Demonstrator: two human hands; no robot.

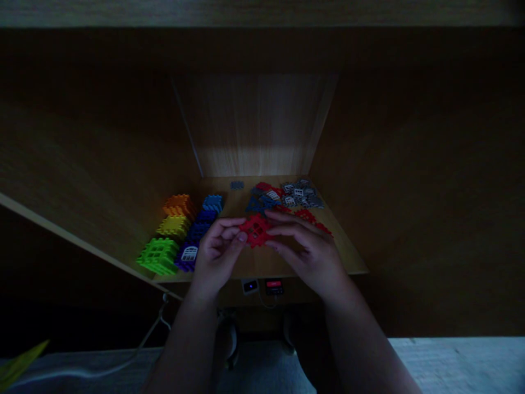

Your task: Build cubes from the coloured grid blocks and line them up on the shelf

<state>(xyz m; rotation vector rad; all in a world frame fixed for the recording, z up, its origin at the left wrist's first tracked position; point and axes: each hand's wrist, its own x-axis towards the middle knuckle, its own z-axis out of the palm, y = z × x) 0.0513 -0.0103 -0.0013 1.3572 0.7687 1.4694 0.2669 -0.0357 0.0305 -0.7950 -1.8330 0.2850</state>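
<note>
Over the front part of the shelf I hold up a red toothed building tile (256, 230) with a window-like grid in its middle. My left hand (221, 246) pinches its left edge between thumb and curled fingers. At the tile's right edge, the fingers and thumb of my right hand (305, 246) close on it from above and below. Beyond the hands lie loose red tiles (307, 216), blue tiles (256, 204) and a heap of grey tiles (301, 194), some with white window pieces among them.
Stacks of green (158, 256), yellow (174, 225), orange (179, 205), purple (186, 258) and light blue tiles (213, 203) stand at left. One grey tile (237, 185) lies at the back. Wooden walls enclose both sides. Below the front edge are a small white device (250, 286) and a phone (274, 287).
</note>
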